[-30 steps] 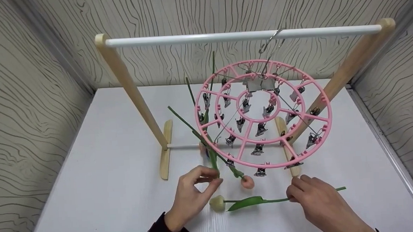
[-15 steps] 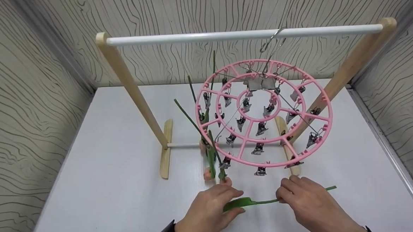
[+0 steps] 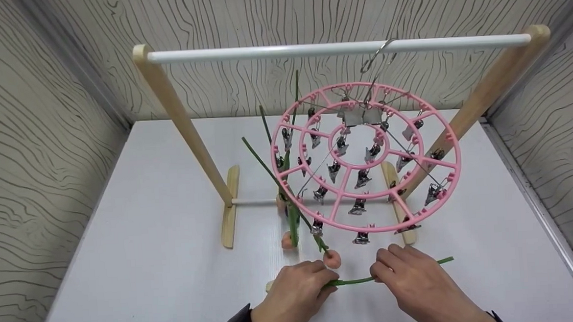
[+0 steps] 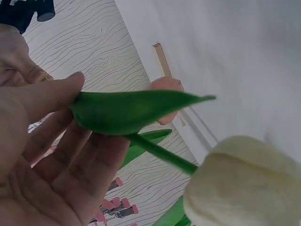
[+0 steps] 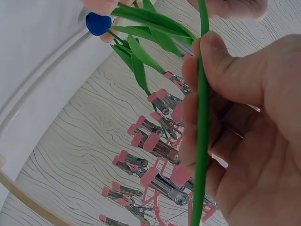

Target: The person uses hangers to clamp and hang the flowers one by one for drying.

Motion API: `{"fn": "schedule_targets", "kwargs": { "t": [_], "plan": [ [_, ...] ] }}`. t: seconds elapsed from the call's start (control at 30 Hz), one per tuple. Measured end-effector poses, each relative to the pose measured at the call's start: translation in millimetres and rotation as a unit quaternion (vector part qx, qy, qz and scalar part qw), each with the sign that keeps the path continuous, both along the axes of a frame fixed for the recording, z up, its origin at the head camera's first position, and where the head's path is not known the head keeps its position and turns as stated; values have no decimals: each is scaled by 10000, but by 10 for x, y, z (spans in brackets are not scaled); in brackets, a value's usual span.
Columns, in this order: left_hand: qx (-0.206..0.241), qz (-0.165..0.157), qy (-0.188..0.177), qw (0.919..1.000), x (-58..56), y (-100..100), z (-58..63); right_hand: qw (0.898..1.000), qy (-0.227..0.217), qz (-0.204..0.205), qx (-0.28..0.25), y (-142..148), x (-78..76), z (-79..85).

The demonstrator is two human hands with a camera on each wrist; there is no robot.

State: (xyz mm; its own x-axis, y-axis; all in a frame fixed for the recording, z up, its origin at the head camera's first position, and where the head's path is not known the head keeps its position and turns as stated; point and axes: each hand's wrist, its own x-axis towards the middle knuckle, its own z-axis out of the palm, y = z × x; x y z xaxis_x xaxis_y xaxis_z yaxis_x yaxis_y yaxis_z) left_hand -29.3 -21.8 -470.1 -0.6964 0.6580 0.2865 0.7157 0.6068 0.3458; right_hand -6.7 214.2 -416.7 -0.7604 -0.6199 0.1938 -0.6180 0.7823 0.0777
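Observation:
A white tulip with a green stem lies crosswise between my hands, its bloom to the left. My left hand pinches it at the base of its leaf; in the head view this hand mostly hides the bloom. Farther right, my right hand holds the stem between thumb and fingers, and the stem's end sticks out past it. Just beyond my hands hangs a pink tulip, bloom down, under a round pink clip hanger. Another pink tulip hangs to its left.
The hanger hooks over the white bar of a wooden-legged rack. Several metal clips dangle from its rings. A blue tulip hangs among the green leaves. Patterned walls enclose the white table.
My left hand has left the hanging tulips and come down to take the white tulip near its leaf. My right hand has shifted slightly left with the stem. The front pink tulip has swung.

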Motion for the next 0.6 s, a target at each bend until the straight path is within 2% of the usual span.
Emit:
{"fn": "schedule_targets", "kwargs": {
  "t": [0.17, 0.27, 0.43, 0.5, 0.6],
  "plan": [
    [51, 125, -322, 9994, -20, -18, 12, 9995, 128, 2, -290, -5, 11, -9],
    [137, 206, -519, 9983, -25, -48, 23, 9967, 488, 155, -628, -3, 25, -10],
    [386, 367, -1028, 9933, -38, -126, 34, 9779, 1334, 546, -1516, -28, 73, -11],
    [565, 418, -1258, 9896, -44, -165, 35, 9720, 1392, 664, -1775, -39, 97, -20],
    [1005, 450, -1532, 9820, -38, -220, 28, 9662, 1197, 906, -2094, -29, 106, -65]
  ]
}}
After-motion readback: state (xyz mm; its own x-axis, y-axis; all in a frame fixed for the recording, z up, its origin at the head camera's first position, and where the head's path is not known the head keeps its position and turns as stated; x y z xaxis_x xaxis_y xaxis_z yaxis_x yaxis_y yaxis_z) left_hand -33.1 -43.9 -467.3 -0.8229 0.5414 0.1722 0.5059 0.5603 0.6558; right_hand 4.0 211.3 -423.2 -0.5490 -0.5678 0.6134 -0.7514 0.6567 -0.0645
